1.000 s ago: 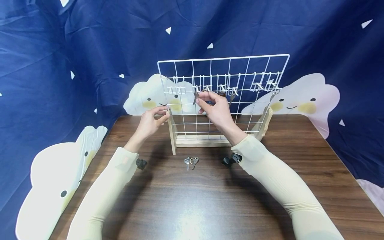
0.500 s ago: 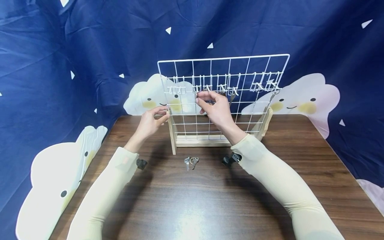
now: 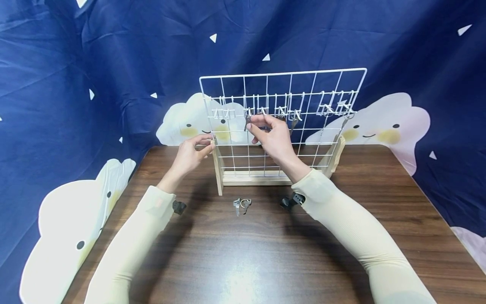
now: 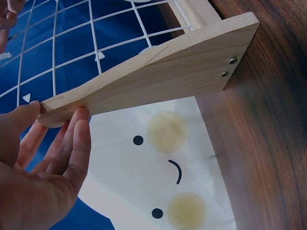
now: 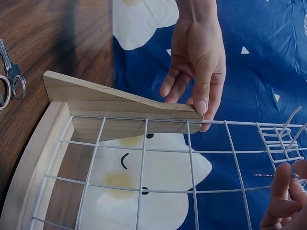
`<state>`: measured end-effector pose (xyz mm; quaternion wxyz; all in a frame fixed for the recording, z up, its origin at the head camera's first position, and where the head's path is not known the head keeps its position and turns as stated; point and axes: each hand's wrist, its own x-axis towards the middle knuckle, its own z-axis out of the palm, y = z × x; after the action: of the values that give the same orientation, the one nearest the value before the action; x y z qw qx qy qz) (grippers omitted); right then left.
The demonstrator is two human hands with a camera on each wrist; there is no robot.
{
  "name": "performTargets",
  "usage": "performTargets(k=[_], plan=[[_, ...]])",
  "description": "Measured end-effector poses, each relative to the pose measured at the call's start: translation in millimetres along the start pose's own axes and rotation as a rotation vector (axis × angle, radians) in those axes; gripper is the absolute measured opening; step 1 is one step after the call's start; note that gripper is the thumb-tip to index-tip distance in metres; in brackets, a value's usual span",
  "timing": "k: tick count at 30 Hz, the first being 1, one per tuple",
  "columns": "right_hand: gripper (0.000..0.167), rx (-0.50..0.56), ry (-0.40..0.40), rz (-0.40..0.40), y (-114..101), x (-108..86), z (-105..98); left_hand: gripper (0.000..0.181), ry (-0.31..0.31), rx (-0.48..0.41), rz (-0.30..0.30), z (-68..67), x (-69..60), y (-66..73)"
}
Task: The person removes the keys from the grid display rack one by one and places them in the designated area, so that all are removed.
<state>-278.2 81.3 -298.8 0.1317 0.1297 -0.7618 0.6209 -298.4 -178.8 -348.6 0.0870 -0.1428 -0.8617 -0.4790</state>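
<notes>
My left hand point(image 3: 190, 155) pinches the top of the rack's left wooden side panel point(image 3: 218, 169); in the left wrist view, thumb and fingers of that hand point(image 4: 48, 158) lie on either side of the panel's tip point(image 4: 62, 108). At a hook on the white wire grid point(image 3: 256, 157), my right hand point(image 3: 275, 137) pinches a small dark key point(image 3: 247, 122) between thumb and fingers. The right wrist view shows the right fingertips point(image 5: 288, 191) at its edge, with a thin metal key point(image 5: 264, 175) beside them, just below a white hook point(image 5: 288, 139).
Keys on rings point(image 3: 246, 203) lie on the brown table point(image 3: 243, 249) in front of the rack. More keys hang on hooks further right, one near the right end point(image 3: 345, 121). Behind stands a blue curtain point(image 3: 152, 50) with clouds and white triangles.
The key in my right hand has turned slightly at the hook, mostly hidden half a second ago and visible again now. My left hand stays on the panel.
</notes>
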Motion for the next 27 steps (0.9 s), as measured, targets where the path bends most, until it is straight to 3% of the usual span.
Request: performTargets(k=[27], plan=[[0.016, 0.003, 0.004, -0.049, -1.2, -7.7, -4.7, 0.036, -0.004, 0.005, -0.004, -0.6, -0.1, 0.8]])
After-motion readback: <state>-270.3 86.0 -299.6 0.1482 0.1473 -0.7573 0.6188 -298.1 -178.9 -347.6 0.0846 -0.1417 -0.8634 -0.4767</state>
